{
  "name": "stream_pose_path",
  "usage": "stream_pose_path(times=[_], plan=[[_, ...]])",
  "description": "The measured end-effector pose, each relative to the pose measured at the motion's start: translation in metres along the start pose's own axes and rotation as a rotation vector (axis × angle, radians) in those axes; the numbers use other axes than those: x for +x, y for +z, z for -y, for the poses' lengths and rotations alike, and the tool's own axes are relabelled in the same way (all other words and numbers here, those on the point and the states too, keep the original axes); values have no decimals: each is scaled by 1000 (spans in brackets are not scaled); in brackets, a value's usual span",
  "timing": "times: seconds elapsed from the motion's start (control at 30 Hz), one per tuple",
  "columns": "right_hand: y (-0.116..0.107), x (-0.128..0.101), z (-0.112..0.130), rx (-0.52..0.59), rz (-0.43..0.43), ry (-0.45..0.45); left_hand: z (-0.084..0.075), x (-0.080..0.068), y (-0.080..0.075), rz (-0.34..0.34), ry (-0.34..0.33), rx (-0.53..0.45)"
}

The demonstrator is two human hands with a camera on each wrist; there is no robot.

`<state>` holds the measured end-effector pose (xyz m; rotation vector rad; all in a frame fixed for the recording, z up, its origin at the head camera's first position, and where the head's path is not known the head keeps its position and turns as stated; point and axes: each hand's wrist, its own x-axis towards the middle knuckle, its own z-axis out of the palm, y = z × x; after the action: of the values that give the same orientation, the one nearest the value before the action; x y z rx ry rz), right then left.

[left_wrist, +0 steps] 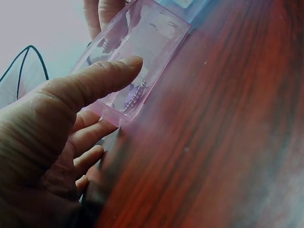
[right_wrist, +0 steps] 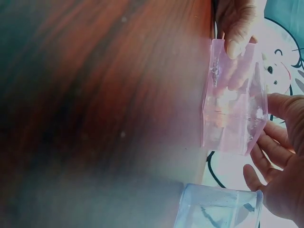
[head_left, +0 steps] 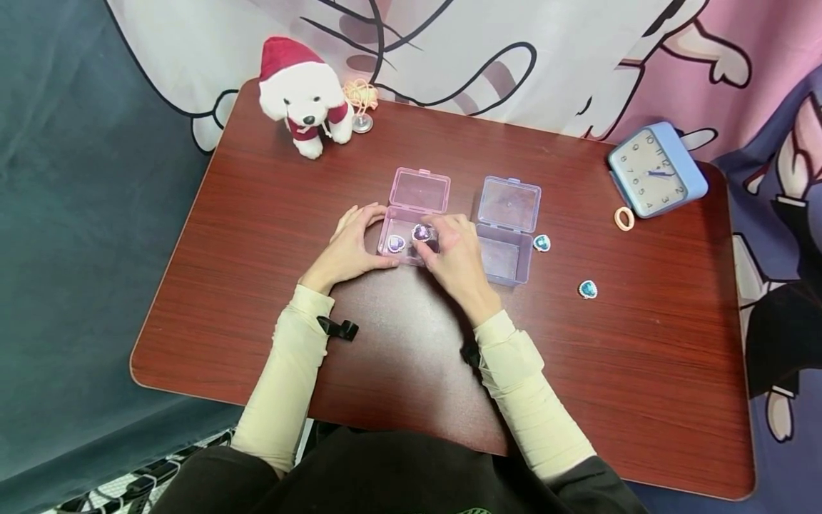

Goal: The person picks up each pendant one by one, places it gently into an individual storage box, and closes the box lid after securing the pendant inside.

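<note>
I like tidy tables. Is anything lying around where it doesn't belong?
Two teal gems lie loose on the table, outside the open blue box, which looks empty. The purple gems sit in the pink box. Nothing looks spilled or broken.

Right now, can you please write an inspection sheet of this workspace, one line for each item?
Surface: dark red wooden table, no spill seen.
Job's things: open pink box with a purple gem inside; second purple gem over it.
Clutter: open blue box, two teal gems, toy dog, blue clock, hair tie.
Hands: left hand touches the pink box; right hand pinches the second gem.
Cables: nothing seen.
Surroundings: cartoon-printed cloth behind.
</note>
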<state>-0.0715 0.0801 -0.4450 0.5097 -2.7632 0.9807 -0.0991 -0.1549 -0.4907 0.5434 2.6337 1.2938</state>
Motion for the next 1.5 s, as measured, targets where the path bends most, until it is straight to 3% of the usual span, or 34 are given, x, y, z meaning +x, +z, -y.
stream_pose_path(times=[0.5,0.77,0.97,1.13,1.23,1.3,1.4,1.5], plan=[[-12,-1,0,14,-20,-12,-1,0,0,0,12,-2],[-51,-14,-23,63,-209,41,-2,1,0,-7,28,-17],[-79,-33,-68,75,-403,211,-2,0,-1,9,13,-25],[-87,-50,-106,83,-411,412,-6,-10,-7,17,-68,-40],[-86,-56,-121,72,-377,471,-17,-18,-14,-7,-101,-56],[-86,-58,-127,61,-349,482,-31,-22,-18,-42,-76,-69],[-85,-61,-135,52,-296,478,-63,-23,-19,-107,30,-90],[-84,-66,-142,42,-260,481,-99,-18,-6,-122,157,-156]])
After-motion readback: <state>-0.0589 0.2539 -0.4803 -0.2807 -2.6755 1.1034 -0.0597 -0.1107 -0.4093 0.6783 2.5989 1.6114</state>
